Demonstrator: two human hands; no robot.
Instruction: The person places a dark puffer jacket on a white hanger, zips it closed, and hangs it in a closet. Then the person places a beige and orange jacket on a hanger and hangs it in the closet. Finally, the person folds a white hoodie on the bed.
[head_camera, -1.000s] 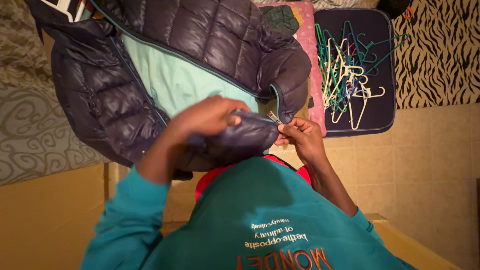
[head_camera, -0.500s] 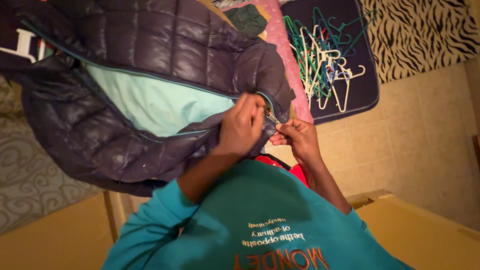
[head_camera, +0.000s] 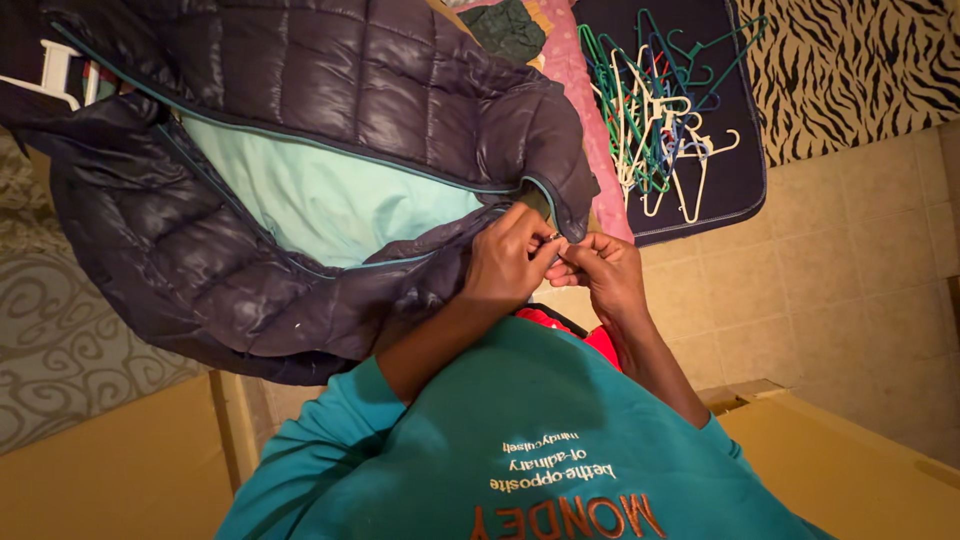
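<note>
Since half a second ago my left hand (head_camera: 515, 262) has slid down to meet my right hand (head_camera: 603, 272) at the jacket's (head_camera: 300, 130) lower corner, mid-frame. Both hands are pinched together on the zipper end (head_camera: 553, 238); I cannot tell which finger holds the pull. My jacket lies open across the upper left, teal lining (head_camera: 330, 205) showing. At upper right, an open dark suitcase (head_camera: 745, 170) holds a tangle of plastic hangers (head_camera: 655, 110).
</note>
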